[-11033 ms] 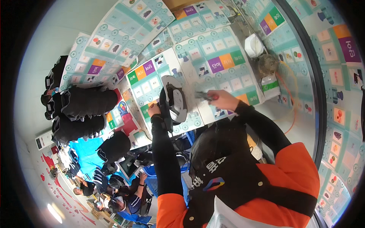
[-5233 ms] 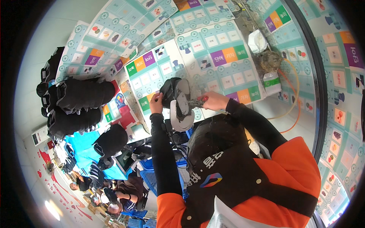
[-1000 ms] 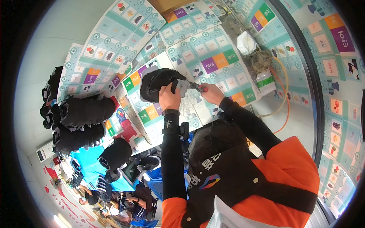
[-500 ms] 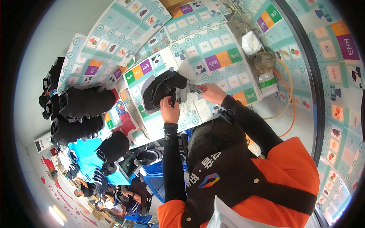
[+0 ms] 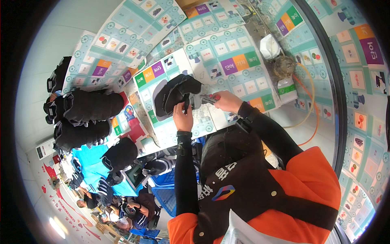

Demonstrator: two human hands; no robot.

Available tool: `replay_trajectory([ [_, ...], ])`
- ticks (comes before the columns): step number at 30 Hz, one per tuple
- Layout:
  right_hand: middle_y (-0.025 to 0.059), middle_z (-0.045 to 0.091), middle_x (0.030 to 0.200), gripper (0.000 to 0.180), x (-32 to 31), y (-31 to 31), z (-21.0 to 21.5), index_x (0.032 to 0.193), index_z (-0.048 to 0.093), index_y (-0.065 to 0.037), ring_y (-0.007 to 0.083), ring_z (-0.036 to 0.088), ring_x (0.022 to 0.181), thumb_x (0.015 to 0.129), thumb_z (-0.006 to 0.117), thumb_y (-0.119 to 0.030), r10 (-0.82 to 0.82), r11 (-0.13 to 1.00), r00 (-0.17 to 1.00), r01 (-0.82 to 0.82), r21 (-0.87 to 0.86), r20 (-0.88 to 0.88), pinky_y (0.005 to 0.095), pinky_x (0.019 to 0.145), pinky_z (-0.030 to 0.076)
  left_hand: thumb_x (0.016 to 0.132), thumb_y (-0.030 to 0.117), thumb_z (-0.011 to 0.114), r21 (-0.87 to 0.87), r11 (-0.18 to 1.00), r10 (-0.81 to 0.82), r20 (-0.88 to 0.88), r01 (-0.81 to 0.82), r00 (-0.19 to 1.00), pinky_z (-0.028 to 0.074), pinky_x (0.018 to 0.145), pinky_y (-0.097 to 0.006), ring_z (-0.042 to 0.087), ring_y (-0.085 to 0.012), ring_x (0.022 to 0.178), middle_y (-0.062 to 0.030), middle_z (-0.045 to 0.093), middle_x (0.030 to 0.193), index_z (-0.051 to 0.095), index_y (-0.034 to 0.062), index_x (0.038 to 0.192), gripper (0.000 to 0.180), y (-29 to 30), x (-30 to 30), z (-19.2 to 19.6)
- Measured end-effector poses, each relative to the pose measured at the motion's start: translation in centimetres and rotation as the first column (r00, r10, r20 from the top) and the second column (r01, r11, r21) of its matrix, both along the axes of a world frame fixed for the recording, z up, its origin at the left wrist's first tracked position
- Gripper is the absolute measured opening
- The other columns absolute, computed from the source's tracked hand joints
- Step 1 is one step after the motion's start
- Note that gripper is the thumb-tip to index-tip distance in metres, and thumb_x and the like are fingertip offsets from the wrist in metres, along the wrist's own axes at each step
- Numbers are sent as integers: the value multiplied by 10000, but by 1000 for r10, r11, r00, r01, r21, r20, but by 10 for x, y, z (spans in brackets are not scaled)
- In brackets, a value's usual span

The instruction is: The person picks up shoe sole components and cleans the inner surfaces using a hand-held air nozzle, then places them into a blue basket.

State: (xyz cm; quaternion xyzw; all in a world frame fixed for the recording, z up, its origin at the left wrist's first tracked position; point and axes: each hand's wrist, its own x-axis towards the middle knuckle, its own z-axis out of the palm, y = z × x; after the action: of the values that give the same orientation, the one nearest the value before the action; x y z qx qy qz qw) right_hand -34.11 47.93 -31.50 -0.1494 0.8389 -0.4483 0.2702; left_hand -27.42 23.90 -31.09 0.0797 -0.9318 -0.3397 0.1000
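A black shoe [image 5: 172, 95] with a grey sole rests on the patterned sheets covering the bench. My left hand [image 5: 183, 116] is closed, its fingers pinching the shoe's near edge. My right hand [image 5: 228, 101] is wrapped round a metal hand tool with red handles [image 5: 212, 99]; its exact kind is unclear. The tool's tip meets a grey part [image 5: 196, 101] at the shoe's right side. Whether its jaws are apart is too small to tell.
Black shoes and boots [image 5: 93, 105] stand stacked to the left, above a blue sheet [image 5: 89, 164]. A white container [image 5: 269, 46] and a green-and-white box [image 5: 287, 90] line the bench's right edge, near a hanging orange hose [image 5: 315, 120]. Other people [image 5: 87, 200] work at the lower left.
My right hand's tool has come a little left and now touches the grey part by the shoe. The shoe and my left hand have barely shifted.
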Motion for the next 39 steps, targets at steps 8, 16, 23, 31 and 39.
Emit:
replay_trajectory([
  [8,234,671,900,158,3,60,-10,1007,607,-45,451,634,897,870,613,-123,-269,930,944,306,203,-192,518,745,496,973,218,649,7,932,364,-46,-364,930,437,608,-374,553,-216,654,-113,647,778,659,-45,1040,271,-69,24,53],
  [16,318,477,1359,722,2,43,-16,1381,367,147,456,440,1311,924,701,-301,-121,962,819,236,138,-561,475,1126,366,1026,188,596,511,809,329,17,-291,944,444,781,-262,558,-95,881,-20,672,978,663,-33,1141,258,-49,40,76],
  [23,212,659,974,355,-2,-42,84,1028,652,40,422,604,953,998,618,-312,-494,863,663,297,-408,-563,437,826,485,1032,162,581,652,726,272,19,-219,962,463,890,-251,604,-103,996,-37,695,1100,660,-22,1206,265,-45,42,84],
  [31,218,697,935,348,-23,-31,81,1027,719,19,297,684,838,1010,610,-311,-180,960,974,204,-192,136,366,739,516,1005,88,614,580,805,182,-38,-126,983,463,857,-238,594,-93,962,-22,686,1076,653,-19,1201,227,-66,50,110],
  [39,252,668,874,408,-59,-38,48,859,682,3,433,649,804,987,596,-375,-85,990,944,117,82,-319,526,693,480,990,84,634,510,858,73,-16,-54,997,427,744,-211,531,-61,852,-10,644,964,638,-45,1151,206,-68,40,120],
])
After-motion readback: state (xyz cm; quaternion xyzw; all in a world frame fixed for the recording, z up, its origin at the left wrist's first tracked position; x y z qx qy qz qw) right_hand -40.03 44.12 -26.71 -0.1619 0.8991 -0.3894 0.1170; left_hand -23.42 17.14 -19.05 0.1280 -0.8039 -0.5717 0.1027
